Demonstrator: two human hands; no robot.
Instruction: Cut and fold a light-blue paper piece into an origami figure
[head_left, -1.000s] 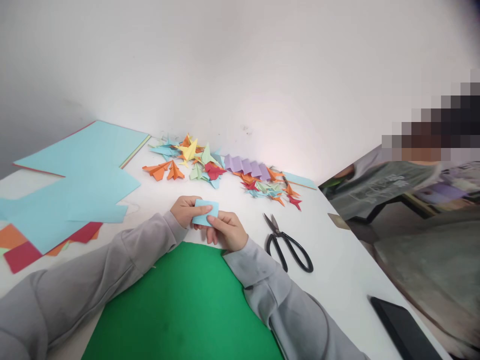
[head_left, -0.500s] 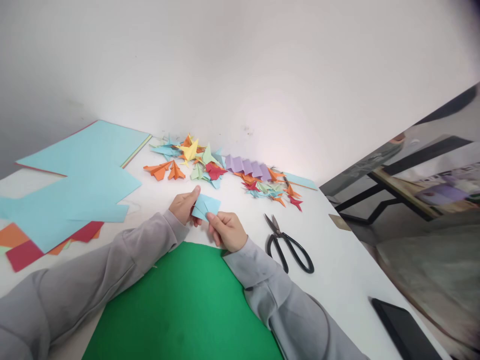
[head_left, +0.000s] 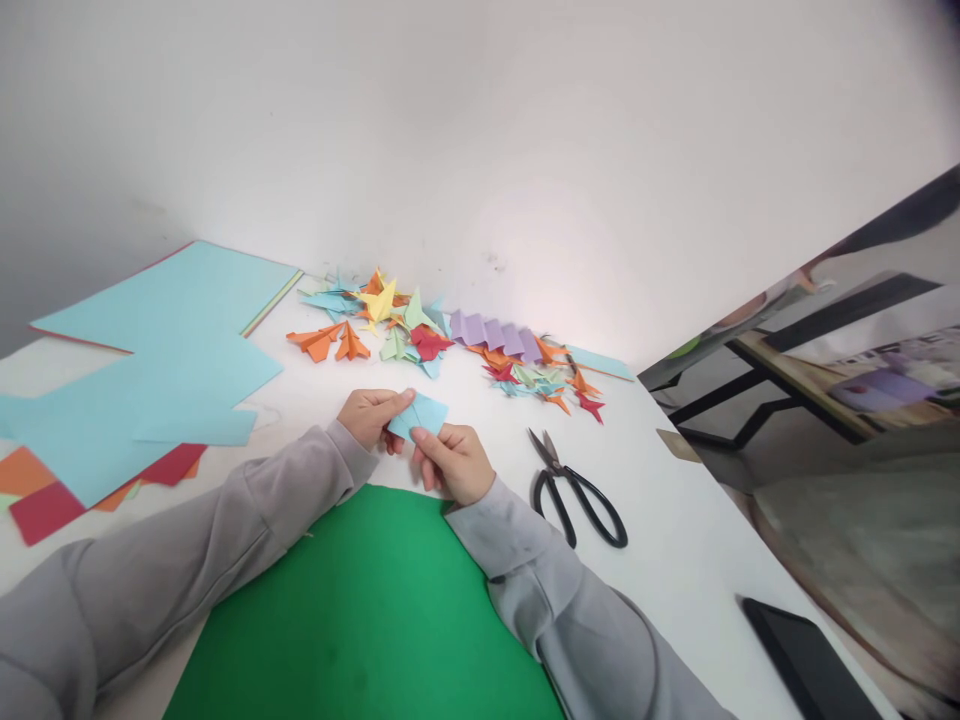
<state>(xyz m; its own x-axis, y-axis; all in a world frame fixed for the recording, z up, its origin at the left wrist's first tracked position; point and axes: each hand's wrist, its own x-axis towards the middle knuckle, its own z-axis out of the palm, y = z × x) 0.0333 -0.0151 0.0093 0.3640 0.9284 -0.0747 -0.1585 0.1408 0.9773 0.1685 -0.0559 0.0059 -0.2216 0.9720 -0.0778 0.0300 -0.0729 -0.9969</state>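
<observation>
Paper [head_left: 430,412], plain blue, folded | left fingers [head_left: 396,404]: pinching left side | right fingers [head_left: 432,446]: pinching near edge | scissors [head_left: 556,467] rightward

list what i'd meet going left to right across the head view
Light-blue sheets → left hand → small folded blue paper → right hand → black-handled scissors → flat black device.
</observation>
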